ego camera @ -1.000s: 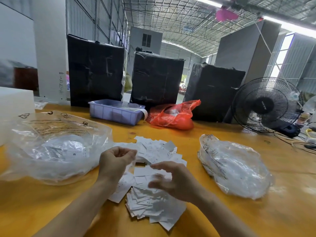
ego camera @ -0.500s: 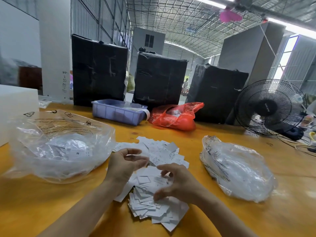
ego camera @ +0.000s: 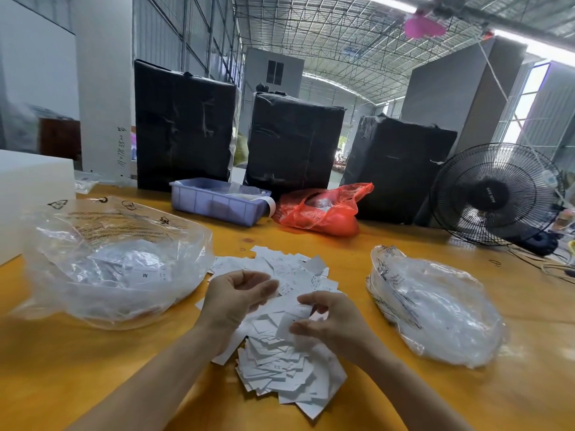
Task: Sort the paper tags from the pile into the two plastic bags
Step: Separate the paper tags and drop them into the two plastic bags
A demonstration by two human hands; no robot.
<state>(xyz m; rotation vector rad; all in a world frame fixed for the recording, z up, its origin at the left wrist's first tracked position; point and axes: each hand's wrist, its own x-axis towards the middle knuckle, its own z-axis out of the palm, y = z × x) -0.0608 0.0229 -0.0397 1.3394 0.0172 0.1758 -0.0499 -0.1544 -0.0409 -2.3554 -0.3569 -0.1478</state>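
1. On the yellow worktop (ego camera: 357, 244), seen from the head camera, the pile of paper tags (ego camera: 280, 346) lies straight in front of the person, between two clear plastic bags, so that each bag can likely be reached with a short sideways move.
2. The left bag (ego camera: 109, 269) sits just beside the pile with its mouth gaping wide toward it; white tags show through its wall, one marked M, which suggests it takes that size.
3. The right bag (ego camera: 441, 309) lies a little apart from the pile, slumped and flatter; what it holds is too blurred to tell.
4. The left hand (ego camera: 236, 297) hovers palm-up over the pile, its fingers (ego camera: 264, 286) loosely curled; whether they hold a tag I cannot tell.
5. The right hand (ego camera: 329, 321) is low on the pile, its fingers (ego camera: 306, 301) bent and pinching at white tags, probably to peel one off and read it.
6. Much of the pile remains, so the sorting looks far from done.
7. Loose paper slides easily, so extra tags may lift together.
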